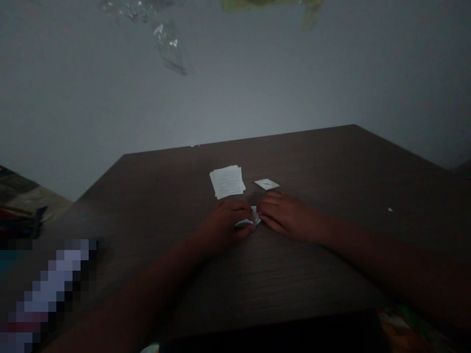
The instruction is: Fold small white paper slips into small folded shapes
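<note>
My left hand (223, 221) and my right hand (285, 214) meet on the dark wooden table (154, 196), fingers pinched together on a small white piece of paper (253, 219) that lies between them. Just beyond my left hand sits a small stack of white paper squares (227, 181). A small folded white paper piece (267, 184) lies right of the stack, just beyond my right hand.
A tiny white scrap (389, 210) lies on the table at the right. The table stands against a pale wall (257, 88). Dark clutter (18, 215) sits off the table's left edge. Clear plastic (169, 46) hangs near the top.
</note>
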Available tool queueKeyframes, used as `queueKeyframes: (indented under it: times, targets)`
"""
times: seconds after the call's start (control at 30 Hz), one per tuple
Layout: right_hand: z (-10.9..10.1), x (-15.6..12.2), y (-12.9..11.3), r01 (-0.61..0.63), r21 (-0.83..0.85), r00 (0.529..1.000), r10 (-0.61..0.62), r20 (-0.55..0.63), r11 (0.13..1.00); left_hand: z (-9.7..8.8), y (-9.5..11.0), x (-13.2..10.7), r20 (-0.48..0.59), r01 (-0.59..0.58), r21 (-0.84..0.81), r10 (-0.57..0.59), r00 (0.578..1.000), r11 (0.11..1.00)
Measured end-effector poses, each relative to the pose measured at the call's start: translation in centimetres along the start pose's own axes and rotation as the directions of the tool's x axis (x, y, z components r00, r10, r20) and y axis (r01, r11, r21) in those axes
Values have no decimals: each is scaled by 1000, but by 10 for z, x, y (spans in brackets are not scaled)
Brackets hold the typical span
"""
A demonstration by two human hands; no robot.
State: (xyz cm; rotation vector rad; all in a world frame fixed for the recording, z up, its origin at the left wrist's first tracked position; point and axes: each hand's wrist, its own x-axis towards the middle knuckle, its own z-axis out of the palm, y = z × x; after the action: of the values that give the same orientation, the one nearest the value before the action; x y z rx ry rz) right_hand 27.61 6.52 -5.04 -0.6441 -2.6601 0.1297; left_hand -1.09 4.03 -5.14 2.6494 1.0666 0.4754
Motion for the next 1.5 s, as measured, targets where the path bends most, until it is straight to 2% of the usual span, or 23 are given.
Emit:
queueKeyframes:
  times: [0.23,0.37,0.6,0.77,0.97,1.23,1.5]
  targets:
    - [-4,-1,-5,-89,76,990,97,-102,993,9,-3,-1,-98,31,-61,-37,995,998]
    - [-6,-3,-8,-53,102,989,66,-135,993,9,-4,0,-103,59,-96,-69,992,994]
    - [-4,-6,-7,4,102,996,5,-89,995,7,-3,0,-139,71,-101,-85,987,992]
    - [-2,-7,-6,53,106,996,-45,-82,993,7,-6,0,-116,73,-125,-88,989,989]
    - [-2,-5,-12,15,130,1000,-18,20,991,4,-1,0,-107,159,-80,-167,980,984]
    - [2,-9,-10,21,197,996,-38,86,980,13,-19,0,-158,122,-216,-158,975,969]
    - [-7,-7,-13,-22,197,989,-7,147,980,9,-15,-2,-156,141,-266,-187,970,954]
